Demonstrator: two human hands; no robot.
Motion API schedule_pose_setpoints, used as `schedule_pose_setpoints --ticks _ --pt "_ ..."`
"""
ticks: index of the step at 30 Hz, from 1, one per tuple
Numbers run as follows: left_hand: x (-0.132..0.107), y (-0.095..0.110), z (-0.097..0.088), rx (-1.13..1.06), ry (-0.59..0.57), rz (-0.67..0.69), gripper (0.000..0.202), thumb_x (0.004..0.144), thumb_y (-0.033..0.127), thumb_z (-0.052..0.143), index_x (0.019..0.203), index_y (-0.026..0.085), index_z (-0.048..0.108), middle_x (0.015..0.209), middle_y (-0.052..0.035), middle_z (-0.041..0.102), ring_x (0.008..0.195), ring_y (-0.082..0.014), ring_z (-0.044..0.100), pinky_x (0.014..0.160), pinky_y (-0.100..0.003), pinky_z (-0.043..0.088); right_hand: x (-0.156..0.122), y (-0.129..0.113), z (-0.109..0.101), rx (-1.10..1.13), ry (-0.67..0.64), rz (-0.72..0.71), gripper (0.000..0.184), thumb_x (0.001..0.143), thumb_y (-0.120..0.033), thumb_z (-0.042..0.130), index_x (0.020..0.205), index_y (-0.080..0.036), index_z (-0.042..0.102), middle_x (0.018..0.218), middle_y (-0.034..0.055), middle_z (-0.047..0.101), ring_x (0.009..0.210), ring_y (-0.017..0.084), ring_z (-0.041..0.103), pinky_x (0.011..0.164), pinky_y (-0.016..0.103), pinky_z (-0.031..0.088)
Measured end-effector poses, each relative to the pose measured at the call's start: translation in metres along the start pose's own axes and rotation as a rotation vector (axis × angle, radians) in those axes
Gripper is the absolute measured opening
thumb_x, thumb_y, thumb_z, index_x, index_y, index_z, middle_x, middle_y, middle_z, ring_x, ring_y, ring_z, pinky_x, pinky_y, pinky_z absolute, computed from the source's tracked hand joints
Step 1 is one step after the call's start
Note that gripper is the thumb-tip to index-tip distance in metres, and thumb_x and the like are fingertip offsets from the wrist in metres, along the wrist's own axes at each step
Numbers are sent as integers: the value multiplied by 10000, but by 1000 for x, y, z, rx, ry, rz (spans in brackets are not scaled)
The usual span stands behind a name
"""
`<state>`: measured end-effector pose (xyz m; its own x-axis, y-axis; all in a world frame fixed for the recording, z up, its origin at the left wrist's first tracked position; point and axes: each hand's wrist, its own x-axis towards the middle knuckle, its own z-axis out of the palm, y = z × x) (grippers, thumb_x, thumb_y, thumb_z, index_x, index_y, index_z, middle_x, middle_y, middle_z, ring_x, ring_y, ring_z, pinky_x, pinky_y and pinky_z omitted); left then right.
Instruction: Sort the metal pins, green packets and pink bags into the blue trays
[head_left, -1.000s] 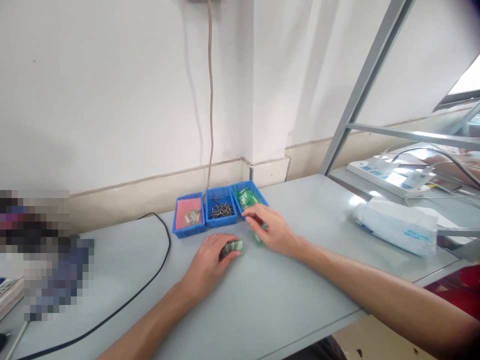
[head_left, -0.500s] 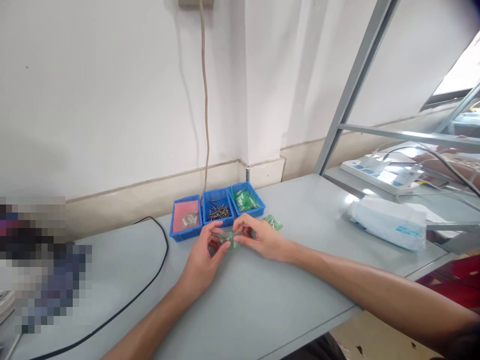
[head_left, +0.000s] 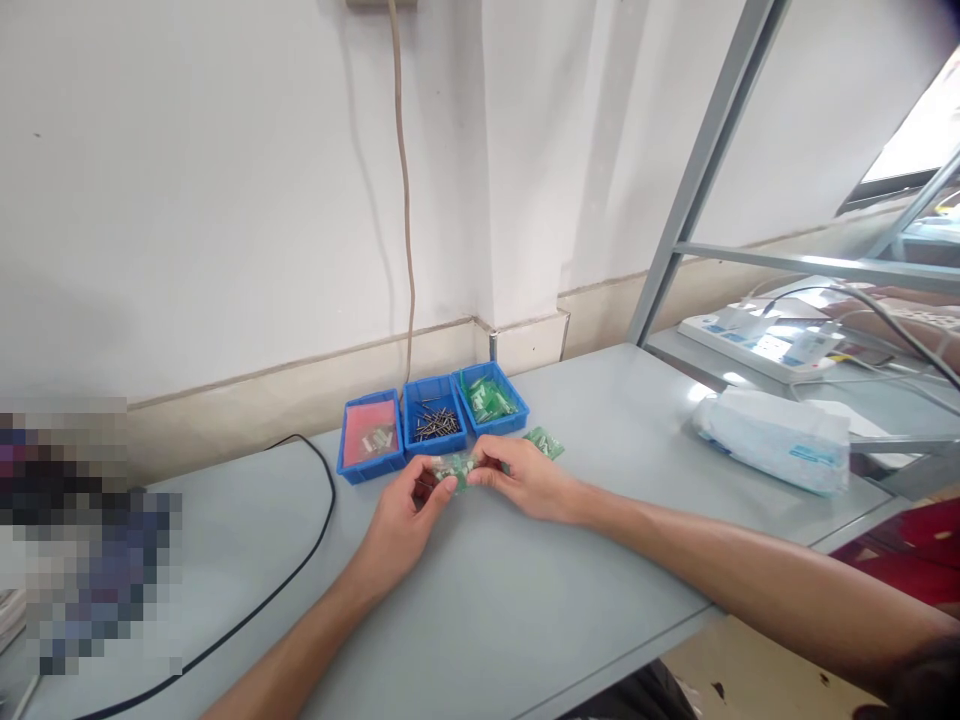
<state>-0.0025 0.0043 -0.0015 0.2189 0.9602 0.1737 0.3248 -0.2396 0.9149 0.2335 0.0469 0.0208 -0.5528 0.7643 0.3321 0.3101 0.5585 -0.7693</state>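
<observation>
Between my hands is a small clear-and-green plastic bag [head_left: 459, 470] with small pieces inside. My left hand [head_left: 411, 508] pinches its left end between thumb and fingers. On its right end, my right hand [head_left: 521, 478] is closed in a pinch. Another green bag [head_left: 544, 443] lies on the table just behind my right hand. Three blue bins stand beyond my hands: the left bin [head_left: 371, 468] holds a pink sheet and small clear bags, the middle bin [head_left: 411, 392] dark metal pins, and the right bin [head_left: 517, 421] green bags with pale pieces.
A black cable [head_left: 322, 520] curves over the grey table [head_left: 480, 610] on the left. To the right lie a white plastic package [head_left: 776, 440] and, past a metal frame [head_left: 697, 170], a power strip [head_left: 742, 345] with plugs. The wall rises behind the bins.
My left fingers have closed in from a looser spread onto the bag's left end. My right hand keeps its pinch. The view has shifted slightly.
</observation>
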Motion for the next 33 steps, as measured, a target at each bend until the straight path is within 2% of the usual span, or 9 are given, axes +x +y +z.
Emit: schedule_pose_setpoints --ticks 4,11,15,20,27,30,33 --pt "0 3 0 3 -18 14 322 1070 506 593 957 205 615 850 18 586 773 -155 518 715 -262 419 0 -1 0 -9 3 -24 296 1057 -381 631 826 -218 542 775 -31 577 707 152 497 675 270 371" --pt "-1 5 -1 16 -12 58 295 1073 484 598 988 205 639 891 4 625 803 -164 542 734 -265 431 -3 -4 0 14 -52 -8 180 1035 -370 648 949 -218 603 835 -23 602 724 157 548 687 276 412" --pt "-2 7 -1 39 -16 69 277 1069 470 609 991 208 655 891 4 634 800 -164 543 727 -261 429 -3 -7 -2 48 -53 -5 182 1008 -363 683 925 -215 618 795 -33 581 705 152 534 678 276 409" --pt "-3 10 -1 79 1 73 291 1067 468 611 949 205 646 852 7 622 773 -161 528 701 -256 417 -4 -5 -2 58 -69 1 177 990 -382 709 1004 -212 664 829 -22 605 723 156 548 678 275 419" --pt "-4 15 0 102 -15 61 285 1053 467 634 939 207 653 820 17 609 740 -154 514 680 -255 410 -4 -5 -1 25 -40 -8 146 994 -319 675 903 -216 627 774 -36 579 685 148 518 650 271 401" --pt "-5 16 0 104 -41 64 277 1053 469 634 974 207 675 837 13 628 740 -156 532 682 -257 420 -4 -7 -1 15 -31 -33 135 1001 -290 649 893 -217 616 791 -28 588 696 152 518 654 274 405" --pt "-4 14 0 83 -30 59 272 1058 464 627 988 206 677 846 13 635 758 -158 543 699 -258 429 -4 -6 -1 20 -39 -45 145 1023 -325 643 927 -218 621 832 -16 608 706 155 533 669 282 422"
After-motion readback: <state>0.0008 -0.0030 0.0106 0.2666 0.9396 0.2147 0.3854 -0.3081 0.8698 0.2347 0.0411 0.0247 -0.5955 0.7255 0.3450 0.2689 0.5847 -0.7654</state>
